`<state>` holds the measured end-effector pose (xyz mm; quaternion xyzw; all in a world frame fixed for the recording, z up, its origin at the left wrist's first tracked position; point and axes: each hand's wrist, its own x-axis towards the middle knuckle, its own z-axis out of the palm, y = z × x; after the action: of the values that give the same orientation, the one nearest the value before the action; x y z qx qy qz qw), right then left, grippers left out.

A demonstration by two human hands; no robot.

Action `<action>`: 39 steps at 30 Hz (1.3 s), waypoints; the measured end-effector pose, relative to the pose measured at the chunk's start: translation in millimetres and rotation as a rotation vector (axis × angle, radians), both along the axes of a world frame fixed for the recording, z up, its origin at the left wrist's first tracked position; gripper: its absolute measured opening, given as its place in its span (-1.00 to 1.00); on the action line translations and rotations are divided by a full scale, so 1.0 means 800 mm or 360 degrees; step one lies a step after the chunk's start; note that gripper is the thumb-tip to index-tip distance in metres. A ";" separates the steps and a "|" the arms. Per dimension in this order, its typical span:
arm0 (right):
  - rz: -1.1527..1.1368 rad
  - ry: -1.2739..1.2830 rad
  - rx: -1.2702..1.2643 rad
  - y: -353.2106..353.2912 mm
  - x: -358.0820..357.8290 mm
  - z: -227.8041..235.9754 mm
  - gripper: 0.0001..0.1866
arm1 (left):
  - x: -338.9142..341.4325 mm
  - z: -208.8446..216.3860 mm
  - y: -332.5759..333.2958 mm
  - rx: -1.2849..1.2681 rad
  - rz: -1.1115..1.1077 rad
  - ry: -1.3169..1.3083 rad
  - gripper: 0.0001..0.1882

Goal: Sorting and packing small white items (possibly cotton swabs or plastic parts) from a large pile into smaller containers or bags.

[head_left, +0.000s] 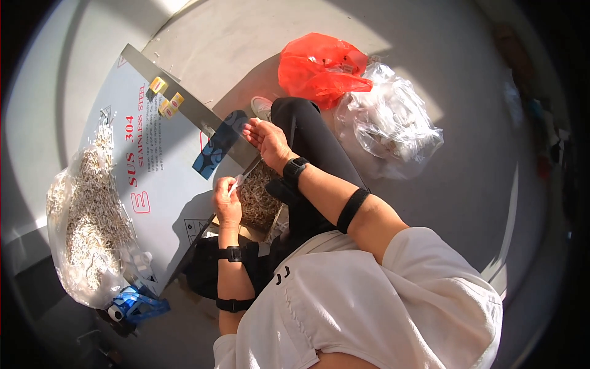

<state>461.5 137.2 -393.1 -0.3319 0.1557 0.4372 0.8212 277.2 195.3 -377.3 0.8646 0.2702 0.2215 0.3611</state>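
My left hand [227, 206] is closed, its thumb and fingertips pinching a small white thin piece [236, 183] whose kind I cannot make out. Just below and to the right stands an open box filled with thin brownish sticks [258, 197], between my hand and my leg. Farther forward, my right hand [269, 142] is raised above the box's far end, fingers stretched out side by side, with nothing visible in it. A dark blue patterned flat piece [216, 149] lies on the sheet-covered surface beside the right fingertips.
The grey-blue printed metal sheet [166, 184] carries small yellow-and-white boxes [171, 106] and a clear bag of pale sticks [92, 227]. Near its lower corner is a blue strap [140, 304]. A red plastic bag [319, 69] and a clear bag of white material [390, 117] rest on the floor.
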 end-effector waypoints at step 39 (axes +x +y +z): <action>0.1668 -0.1732 -0.0093 0.134 -0.231 0.043 -0.76 | -0.192 0.043 0.050 -0.0244 0.1033 -0.0255 -0.70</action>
<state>276.7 244.4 -358.6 -0.5532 -0.4384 0.5406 0.4577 124.0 235.2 -343.0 0.6837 0.5179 0.3710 0.3559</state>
